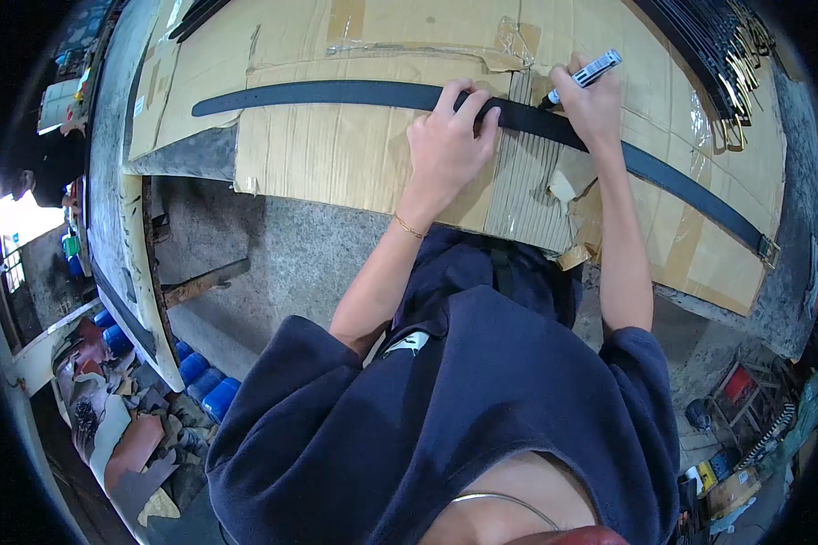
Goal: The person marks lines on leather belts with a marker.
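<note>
A long dark leather belt (327,92) lies across the cardboard in a gentle curve, its pointed tip at the left and a metal buckle (769,252) at the right end. My left hand (449,150) grips the belt near its middle, with bent fingers over the strap. In my right hand (593,111) is a marker pen (600,67) with a white and blue barrel. Its dark tip points down at the belt's upper edge, just right of my left hand; whether it touches is too small to tell.
Taped cardboard (318,154) covers the worktable. Several belts with gold-coloured buckles (741,68) are bundled at the top right, and dark straps (195,18) lie at the top left. Leather scraps (136,445) and blue containers (218,398) are below left. Another person (53,163) is at far left.
</note>
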`<act>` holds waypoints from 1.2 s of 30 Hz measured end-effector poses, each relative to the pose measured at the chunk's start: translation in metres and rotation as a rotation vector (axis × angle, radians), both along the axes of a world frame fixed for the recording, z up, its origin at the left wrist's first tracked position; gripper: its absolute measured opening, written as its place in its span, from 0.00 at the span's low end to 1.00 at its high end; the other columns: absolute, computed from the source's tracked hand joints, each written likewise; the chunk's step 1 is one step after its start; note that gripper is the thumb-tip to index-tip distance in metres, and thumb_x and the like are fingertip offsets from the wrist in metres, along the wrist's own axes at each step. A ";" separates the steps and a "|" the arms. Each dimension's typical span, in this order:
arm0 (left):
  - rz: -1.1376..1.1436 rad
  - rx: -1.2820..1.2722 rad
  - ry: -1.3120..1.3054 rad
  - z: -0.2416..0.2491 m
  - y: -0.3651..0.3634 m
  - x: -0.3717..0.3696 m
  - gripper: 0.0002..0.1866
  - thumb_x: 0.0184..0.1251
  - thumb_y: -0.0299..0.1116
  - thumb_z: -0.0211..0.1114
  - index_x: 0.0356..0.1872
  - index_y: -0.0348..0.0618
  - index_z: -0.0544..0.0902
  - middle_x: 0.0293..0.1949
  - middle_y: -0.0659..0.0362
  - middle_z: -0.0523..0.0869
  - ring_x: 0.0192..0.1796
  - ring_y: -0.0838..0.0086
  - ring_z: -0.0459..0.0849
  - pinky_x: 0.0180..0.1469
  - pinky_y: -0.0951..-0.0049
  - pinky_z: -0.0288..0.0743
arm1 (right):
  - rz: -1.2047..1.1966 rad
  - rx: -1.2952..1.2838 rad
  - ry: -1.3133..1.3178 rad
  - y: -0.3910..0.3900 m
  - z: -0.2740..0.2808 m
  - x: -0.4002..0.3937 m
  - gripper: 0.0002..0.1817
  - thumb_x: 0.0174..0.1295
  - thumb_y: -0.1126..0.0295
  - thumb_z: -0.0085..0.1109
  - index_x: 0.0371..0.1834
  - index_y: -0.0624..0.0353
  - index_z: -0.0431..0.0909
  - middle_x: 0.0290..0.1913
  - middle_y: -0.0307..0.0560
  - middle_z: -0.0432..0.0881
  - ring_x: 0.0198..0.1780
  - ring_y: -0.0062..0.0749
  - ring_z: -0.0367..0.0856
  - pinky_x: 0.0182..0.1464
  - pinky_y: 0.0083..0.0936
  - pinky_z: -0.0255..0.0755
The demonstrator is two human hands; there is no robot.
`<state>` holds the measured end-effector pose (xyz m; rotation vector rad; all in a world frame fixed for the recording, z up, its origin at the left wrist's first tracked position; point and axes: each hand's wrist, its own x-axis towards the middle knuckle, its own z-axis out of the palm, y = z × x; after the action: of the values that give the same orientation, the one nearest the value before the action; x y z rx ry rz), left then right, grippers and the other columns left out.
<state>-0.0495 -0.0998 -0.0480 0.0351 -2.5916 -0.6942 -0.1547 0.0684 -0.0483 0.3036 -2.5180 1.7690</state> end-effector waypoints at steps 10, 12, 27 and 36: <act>-0.008 -0.015 0.000 -0.001 -0.001 0.000 0.10 0.60 0.37 0.69 0.40 0.46 0.85 0.46 0.61 0.83 0.27 0.65 0.85 0.27 0.64 0.78 | 0.001 0.004 0.006 -0.002 -0.001 0.001 0.19 0.54 0.67 0.62 0.15 0.64 0.64 0.13 0.35 0.65 0.19 0.15 0.63 0.22 0.25 0.60; -0.003 -0.023 -0.002 0.000 0.000 0.001 0.10 0.60 0.37 0.69 0.40 0.46 0.85 0.46 0.61 0.83 0.27 0.64 0.85 0.27 0.64 0.77 | -0.003 0.003 -0.002 -0.002 0.000 0.002 0.18 0.53 0.67 0.62 0.15 0.63 0.65 0.14 0.33 0.65 0.20 0.14 0.63 0.22 0.24 0.60; 0.004 -0.004 -0.007 0.001 0.001 0.000 0.10 0.60 0.37 0.68 0.40 0.47 0.85 0.46 0.61 0.83 0.29 0.64 0.85 0.27 0.63 0.78 | 0.024 -0.055 -0.003 -0.004 0.001 0.004 0.20 0.54 0.67 0.63 0.13 0.62 0.63 0.14 0.32 0.64 0.20 0.14 0.60 0.22 0.24 0.57; 0.007 -0.016 -0.022 0.000 0.001 0.001 0.11 0.60 0.37 0.70 0.41 0.48 0.86 0.47 0.61 0.84 0.28 0.65 0.86 0.27 0.67 0.78 | 0.012 -0.115 -0.005 -0.001 0.000 0.002 0.19 0.54 0.67 0.62 0.13 0.62 0.64 0.14 0.32 0.64 0.20 0.14 0.60 0.22 0.23 0.57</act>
<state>-0.0489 -0.0988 -0.0479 0.0475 -2.6168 -0.6735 -0.1530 0.0676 -0.0482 0.3101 -2.4101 1.9117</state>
